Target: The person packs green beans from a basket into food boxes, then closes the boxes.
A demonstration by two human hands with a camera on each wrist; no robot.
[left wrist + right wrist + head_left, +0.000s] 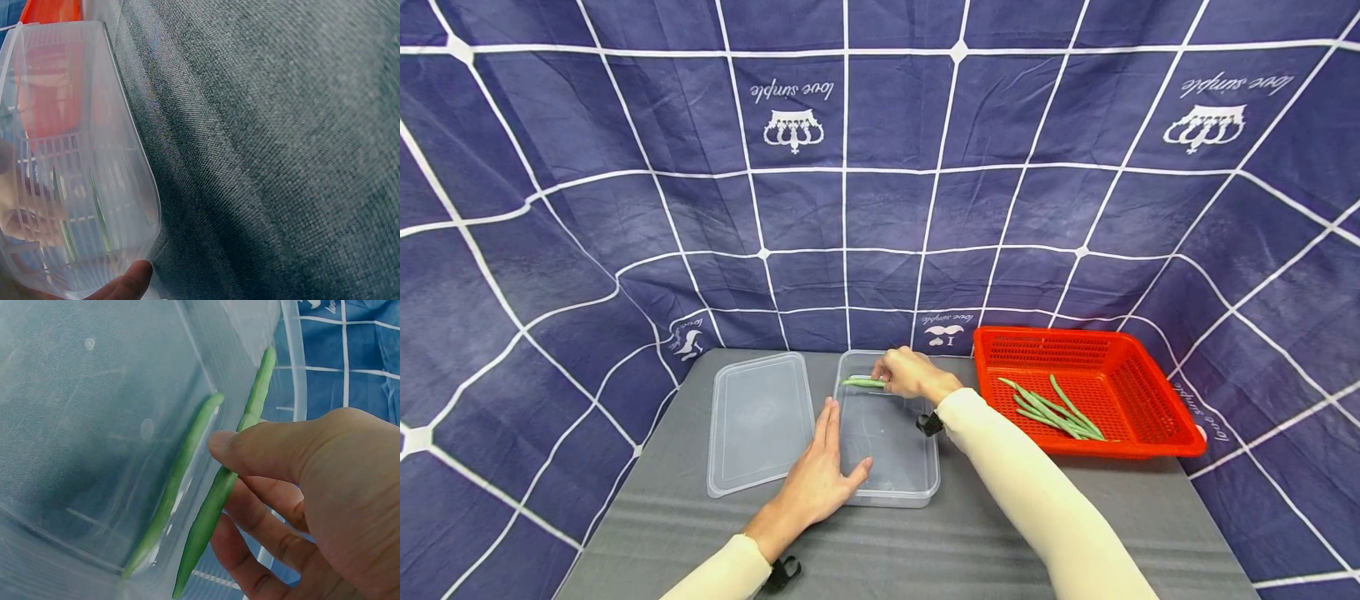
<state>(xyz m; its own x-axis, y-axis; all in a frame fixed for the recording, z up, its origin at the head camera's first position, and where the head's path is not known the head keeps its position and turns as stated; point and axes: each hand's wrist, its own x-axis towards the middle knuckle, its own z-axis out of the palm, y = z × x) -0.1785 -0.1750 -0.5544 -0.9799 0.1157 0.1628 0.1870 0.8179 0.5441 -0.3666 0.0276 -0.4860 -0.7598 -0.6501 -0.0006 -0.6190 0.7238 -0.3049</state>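
Note:
A clear plastic container [887,454] stands on the grey tabletop. At its far end my right hand [910,375] pinches a green bean [207,515] between thumb and fingers, by the inner wall. A second green bean [172,481] lies along the container's floor in the right wrist view, close beside the held one. My left hand [820,479] rests against the container's left side, its fingers straight and its thumb spread over the near part. Only a fingertip of it shows in the left wrist view.
Left of the container lies a flat translucent lid [760,425]. A red plastic basket [1052,333] stands at the right, with several green beans [1060,412] in it. A blue checked cloth [880,208] hangs behind and at both sides.

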